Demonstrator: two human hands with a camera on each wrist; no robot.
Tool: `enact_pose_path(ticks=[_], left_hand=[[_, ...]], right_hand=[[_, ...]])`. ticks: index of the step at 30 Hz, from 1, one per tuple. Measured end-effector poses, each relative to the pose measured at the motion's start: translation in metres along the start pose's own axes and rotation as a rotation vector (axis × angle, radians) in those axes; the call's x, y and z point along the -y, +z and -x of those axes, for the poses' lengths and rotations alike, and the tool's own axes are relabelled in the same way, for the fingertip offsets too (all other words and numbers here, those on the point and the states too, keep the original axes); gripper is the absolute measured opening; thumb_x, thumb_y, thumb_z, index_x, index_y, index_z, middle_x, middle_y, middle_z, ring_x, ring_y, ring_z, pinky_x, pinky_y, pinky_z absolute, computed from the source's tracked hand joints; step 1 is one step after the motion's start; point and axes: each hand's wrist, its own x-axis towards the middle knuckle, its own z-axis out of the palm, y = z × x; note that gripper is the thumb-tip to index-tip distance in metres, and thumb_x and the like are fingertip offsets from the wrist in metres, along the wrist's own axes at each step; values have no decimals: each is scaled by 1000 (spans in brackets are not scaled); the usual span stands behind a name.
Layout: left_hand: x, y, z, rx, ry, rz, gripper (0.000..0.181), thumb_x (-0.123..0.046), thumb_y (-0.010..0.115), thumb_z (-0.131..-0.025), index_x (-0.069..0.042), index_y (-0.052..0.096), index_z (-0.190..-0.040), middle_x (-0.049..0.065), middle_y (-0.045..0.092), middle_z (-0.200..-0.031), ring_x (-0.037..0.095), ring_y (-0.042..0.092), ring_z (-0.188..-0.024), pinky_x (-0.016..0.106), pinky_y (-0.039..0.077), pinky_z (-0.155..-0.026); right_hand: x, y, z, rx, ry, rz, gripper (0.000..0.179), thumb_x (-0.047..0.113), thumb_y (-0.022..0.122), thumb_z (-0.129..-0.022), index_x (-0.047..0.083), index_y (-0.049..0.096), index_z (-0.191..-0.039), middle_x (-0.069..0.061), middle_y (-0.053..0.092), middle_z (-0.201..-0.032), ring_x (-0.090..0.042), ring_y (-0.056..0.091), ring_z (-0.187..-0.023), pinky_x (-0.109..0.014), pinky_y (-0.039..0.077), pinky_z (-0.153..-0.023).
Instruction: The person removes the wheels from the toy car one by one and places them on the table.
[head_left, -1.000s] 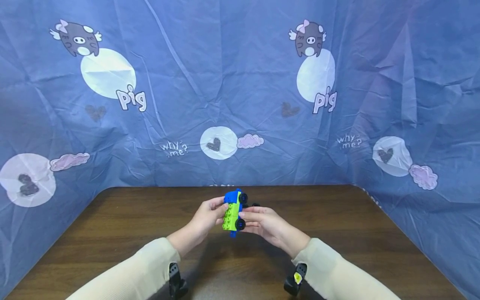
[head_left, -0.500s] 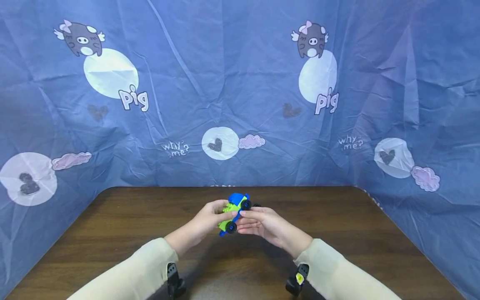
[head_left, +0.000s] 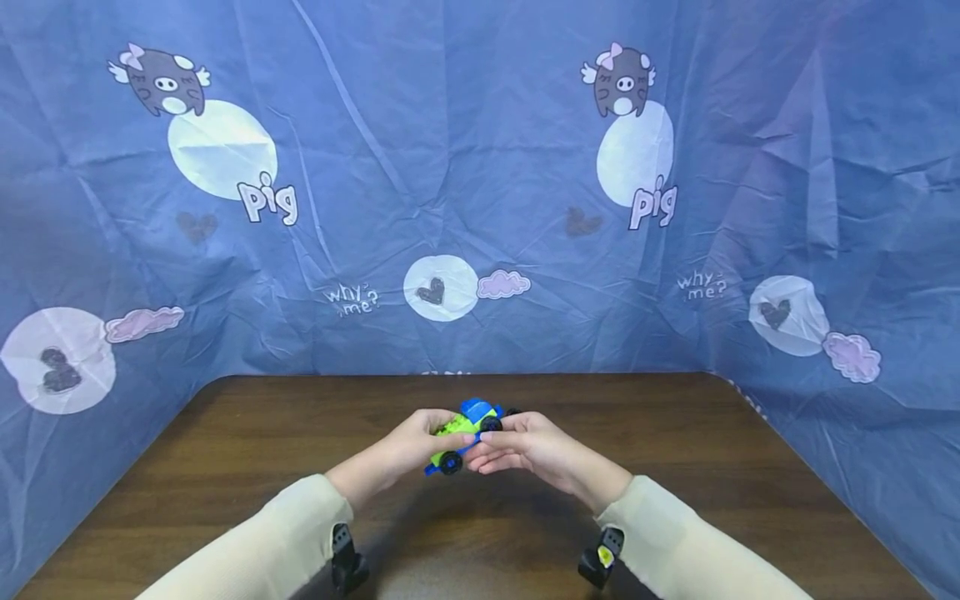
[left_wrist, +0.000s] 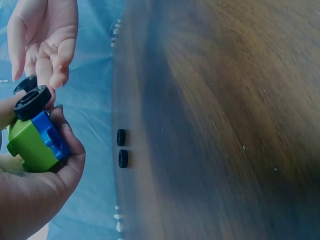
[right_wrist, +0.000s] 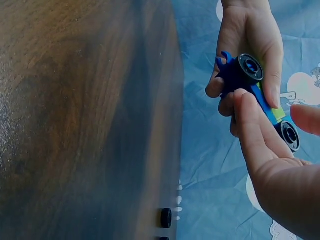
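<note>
A toy car [head_left: 456,424] of green and blue building blocks, with black wheels, is held above the table at the middle of the head view. My left hand [head_left: 399,450] grips its green body, thumb along the near side; the left wrist view shows those fingers curled round the car's end. On the car's other side is my right hand [head_left: 543,454]. Its nearly straight fingers lie against the car's underside in the right wrist view, while the thumb stands apart from them near a mounted wheel [right_wrist: 288,136]. The car's far side is hidden.
Two loose black wheels [left_wrist: 121,137] stand near the far edge of the brown wooden table [head_left: 285,417]; in the head view my right hand mostly hides them. A blue printed cloth [head_left: 480,200] hangs behind and at both sides.
The car has turned from nearly upright to a slant, its blue cab end swinging right and its rear end left. It has also sunk slightly. Both hands stay close to it.
</note>
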Motion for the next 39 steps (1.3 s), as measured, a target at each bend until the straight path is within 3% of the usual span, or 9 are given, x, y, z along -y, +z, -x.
enact_pose_path(ticks=[7, 12, 19, 25, 31, 39], left_hand=[[1, -1, -1, 8, 31, -90, 35, -27, 67, -91, 3, 65, -109, 0, 65, -84, 10, 57, -73, 25, 50, -69], [0, -1, 0, -1, 47, -166, 36, -32, 68, -91, 1, 66, -107, 1, 62, -82, 12, 55, -71, 26, 48, -66], [3, 4, 5, -53, 66, -167, 36, -32, 64, -92, 1, 65, -107, 2, 63, -84, 12, 57, -73, 28, 49, -68], [4, 6, 5, -58, 79, -153, 37, -32, 60, -95, 2, 63, -108, 6, 65, -83, 11, 58, -71, 28, 50, -65], [2, 6, 4, -37, 64, -110, 37, -31, 58, -96, 4, 62, -108, 13, 69, -88, 10, 60, -71, 27, 52, -65], [2, 8, 4, -2, 48, -38, 37, -30, 56, -98, 5, 63, -107, 14, 73, -91, 9, 60, -71, 27, 50, -65]], right_hand=[[-1, -2, 0, 9, 2, 78, 31, 13, 53, -99, -15, 55, -114, -25, 71, -101, -18, 72, -85, -45, 54, -88], [-4, -2, -1, -6, -9, 93, 39, 18, 53, -99, -19, 54, -113, -20, 73, -91, -16, 72, -77, -34, 58, -74], [-12, 3, -5, -93, -21, 101, 39, 21, 55, -99, -18, 58, -103, -18, 74, -81, -15, 71, -68, -29, 58, -63], [-10, 8, -5, -185, -48, 167, 44, 20, 56, -99, -23, 58, -100, -20, 73, -77, -11, 68, -60, -29, 58, -61], [-7, 12, -3, -244, -94, 270, 39, 20, 58, -97, -19, 63, -92, -28, 70, -78, -10, 66, -56, -36, 58, -61], [-10, 10, -6, -291, -157, 417, 35, 18, 60, -97, -14, 66, -84, -26, 69, -70, -9, 65, -52, -60, 52, -64]])
